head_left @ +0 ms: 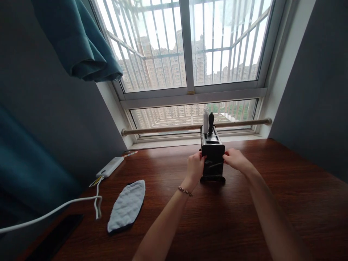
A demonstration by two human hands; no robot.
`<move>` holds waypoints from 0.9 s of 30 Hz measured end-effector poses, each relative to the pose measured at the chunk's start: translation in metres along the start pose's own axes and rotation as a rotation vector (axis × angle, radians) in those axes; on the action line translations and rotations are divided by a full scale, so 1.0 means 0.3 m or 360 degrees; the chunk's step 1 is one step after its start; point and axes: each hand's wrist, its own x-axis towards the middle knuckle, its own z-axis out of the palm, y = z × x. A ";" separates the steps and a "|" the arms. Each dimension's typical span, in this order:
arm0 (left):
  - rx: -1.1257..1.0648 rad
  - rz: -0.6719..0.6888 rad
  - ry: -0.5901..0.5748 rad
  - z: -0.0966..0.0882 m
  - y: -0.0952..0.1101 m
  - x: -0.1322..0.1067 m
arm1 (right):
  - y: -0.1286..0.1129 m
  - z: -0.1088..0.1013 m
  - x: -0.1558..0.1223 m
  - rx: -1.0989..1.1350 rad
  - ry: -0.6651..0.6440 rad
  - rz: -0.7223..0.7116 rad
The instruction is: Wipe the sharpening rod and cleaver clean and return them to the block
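A black knife holder [213, 165] stands upright on the brown wooden table, close to the window. Two handles, one white [206, 121] and one black [211, 121], stick up from its slotted top. My left hand [194, 165] grips the holder's left edge with the fingers curled behind it and the thumb at the front. On the opposite edge, my right hand [236, 159] pinches the holder in the same way. A beaded bracelet [185, 191] circles my left wrist.
Left on the table [244, 224] lies a grey-white quilted cloth pad [127, 206] with a dark edge. Beyond it are a white power strip [110, 167] with a white cable [54, 210] and a dark flat object [56, 237]. A horizontal rail [168, 128] crosses the window behind the holder.
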 end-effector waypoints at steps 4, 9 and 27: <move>-0.0199 0.0151 -0.0063 0.101 0.038 -0.060 | 0.077 -0.083 -0.023 0.0094 -0.0063 0.0055; -0.0313 0.0310 -0.0188 0.142 0.086 -0.106 | 0.131 -0.139 -0.041 0.0285 -0.0130 0.0059; 0.0755 -0.1197 -0.0331 -0.588 -0.604 -0.065 | -0.028 -0.248 -0.408 0.0243 0.0039 -0.0618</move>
